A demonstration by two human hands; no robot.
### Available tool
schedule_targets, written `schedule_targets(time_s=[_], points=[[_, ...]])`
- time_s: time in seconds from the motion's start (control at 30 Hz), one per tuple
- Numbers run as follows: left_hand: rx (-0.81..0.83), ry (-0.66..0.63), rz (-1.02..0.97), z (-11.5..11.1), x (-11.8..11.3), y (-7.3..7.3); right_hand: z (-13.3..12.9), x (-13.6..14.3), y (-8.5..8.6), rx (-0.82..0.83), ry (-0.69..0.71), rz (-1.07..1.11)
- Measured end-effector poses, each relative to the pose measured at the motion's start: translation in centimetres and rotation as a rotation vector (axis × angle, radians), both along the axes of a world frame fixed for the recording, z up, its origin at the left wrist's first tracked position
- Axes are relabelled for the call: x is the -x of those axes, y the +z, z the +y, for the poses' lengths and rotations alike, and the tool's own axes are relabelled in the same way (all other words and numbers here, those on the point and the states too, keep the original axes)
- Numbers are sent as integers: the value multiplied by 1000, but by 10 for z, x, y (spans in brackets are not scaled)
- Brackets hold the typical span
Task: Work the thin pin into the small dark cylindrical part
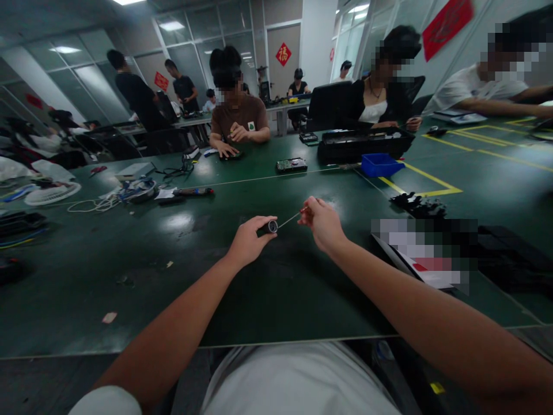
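Note:
My left hand [249, 242] is closed around a small black cylinder-shaped part [272, 226], its round, ringed end turned to the right. In a pinch, my right hand [323, 223] holds a screwdriver [288, 220] with a thin metal shaft; a bit of red handle shows between the fingers. The shaft slants down to the left, its tip at or very near the rim of the black part. Whether the tip touches it, I cannot tell. Both hands are above the green table [294, 305].
A circuit-board device [291, 165] lies beyond my hands, near a blue bin [382, 165] and a long black housing [365, 145]. Left are an electric screwdriver [192, 192] and tangled cables [138, 189]. Papers [415, 253] lie right. A person [239, 109] works opposite.

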State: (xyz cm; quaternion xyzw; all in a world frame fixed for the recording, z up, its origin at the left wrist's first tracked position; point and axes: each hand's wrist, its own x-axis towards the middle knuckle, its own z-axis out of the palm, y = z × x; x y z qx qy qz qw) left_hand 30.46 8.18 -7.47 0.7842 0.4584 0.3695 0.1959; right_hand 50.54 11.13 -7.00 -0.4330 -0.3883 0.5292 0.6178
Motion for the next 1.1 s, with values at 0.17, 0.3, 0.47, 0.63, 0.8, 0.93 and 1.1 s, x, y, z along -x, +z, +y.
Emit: schedule_targets(time_s=[0.17,0.3,0.47,0.63,0.8,0.93,1.1], points=[[-6,23,16,1,1,-1,-6,1,0,-212,-47,-267],[-19,49,37,0,0,2,-14,3,5,-306,-3,-434],[-19,98,42,0,1,3,-17,5,6,-312,34,-413],[-8,88,46,2,1,0,-13,5,2,-231,41,-408],[17,90,48,3,1,-2,-15,1,3,-293,-51,-498],[36,89,58,3,2,-4,-19,-2,8,-375,-134,-527],[61,88,59,3,1,-4,-21,-1,9,-430,-98,-528]])
